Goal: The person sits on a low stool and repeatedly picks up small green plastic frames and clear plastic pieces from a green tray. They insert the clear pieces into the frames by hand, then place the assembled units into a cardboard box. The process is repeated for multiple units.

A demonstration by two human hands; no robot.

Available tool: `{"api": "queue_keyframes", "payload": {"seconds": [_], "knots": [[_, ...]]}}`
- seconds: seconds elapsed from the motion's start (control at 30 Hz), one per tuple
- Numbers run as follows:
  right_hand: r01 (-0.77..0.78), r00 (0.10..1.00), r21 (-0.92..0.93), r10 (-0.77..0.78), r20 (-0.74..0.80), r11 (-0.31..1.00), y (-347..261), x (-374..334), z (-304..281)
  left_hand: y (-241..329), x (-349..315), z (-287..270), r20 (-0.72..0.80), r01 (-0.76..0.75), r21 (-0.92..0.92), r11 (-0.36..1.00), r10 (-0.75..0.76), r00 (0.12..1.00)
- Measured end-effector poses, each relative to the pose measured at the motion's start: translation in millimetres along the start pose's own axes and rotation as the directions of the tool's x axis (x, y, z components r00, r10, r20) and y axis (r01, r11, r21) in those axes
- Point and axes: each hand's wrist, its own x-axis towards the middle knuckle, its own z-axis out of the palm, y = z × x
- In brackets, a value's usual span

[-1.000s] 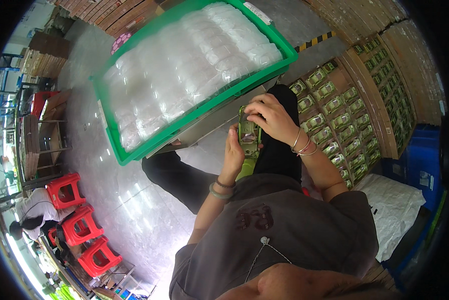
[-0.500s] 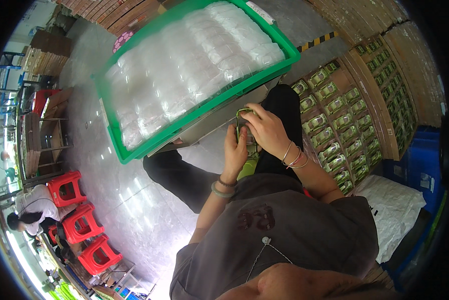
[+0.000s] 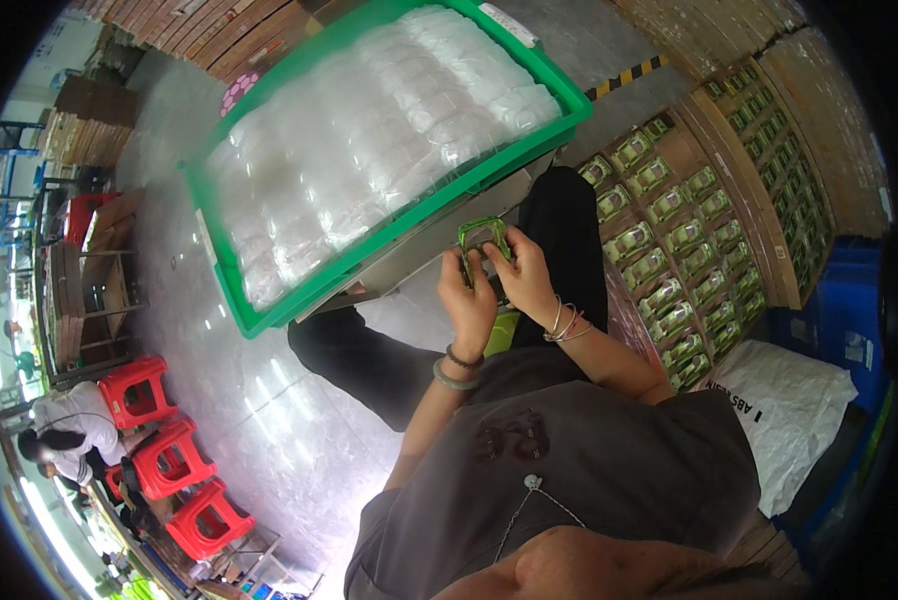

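I hold a small green plastic frame (image 3: 483,231), shaped like a toy car shell with open cutouts, in front of my lap. My left hand (image 3: 468,298) grips its near left side, thumb pointing up. On the opposite side, my right hand (image 3: 529,272) has its fingers closed round the edge, thumb against the near part. Fingers cover the frame's lower portion. Just beyond my hands is a large green tray (image 3: 409,218) filled with rows of clear plastic-wrapped pieces (image 3: 369,130).
To my right, rows of similar green car-shaped parts (image 3: 685,237) lie on cardboard. A white sack (image 3: 794,415) and blue bin (image 3: 849,300) are nearer. Red stools (image 3: 174,458) stand at left, beside a person in white (image 3: 79,425). Cardboard is stacked at far right (image 3: 829,130).
The green frame has turned from edge-on to show its open face. My right hand has moved down and towards me, and both hands now hold it from the near side.
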Motion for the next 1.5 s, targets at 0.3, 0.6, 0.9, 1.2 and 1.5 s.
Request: {"api": "queue_keyframes", "payload": {"seconds": [0.3, 0.6, 0.9, 1.2, 1.5], "knots": [[-0.108, 0.987, 0.061, 0.114, -0.109, 0.992, 6.0, -3.2, -5.3, -1.3, 1.8, 14.5, 0.090, 0.035, -0.018, 0.999, -0.034, 0.995], [-0.257, 0.963, 0.226, 0.268, -0.015, 0.940, 25.7, -47.5, -73.2, -3.4, -9.8, 44.4, 0.375, 0.155, -0.142, 0.978, -0.091, 0.922], [-0.371, 0.587, 0.478, 0.600, -0.544, 0.796, 171.7, 31.1, -267.6, 0.2, -12.0, 23.5, 0.563, 0.354, -0.070, 0.933, -0.256, 0.786], [-0.853, 0.420, -0.191, 0.422, -0.803, 0.486, 292.8, 154.5, -361.3, -27.8, -27.1, -10.1, 0.369, 0.525, 0.077, 0.848, -0.513, 0.775], [-0.794, 0.565, -0.563, 0.621, -0.544, 0.229, 292.9, 242.5, -334.0, -45.5, -22.7, -18.0, 0.290, 0.518, 0.141, 0.843, -0.536, 0.793]]}}
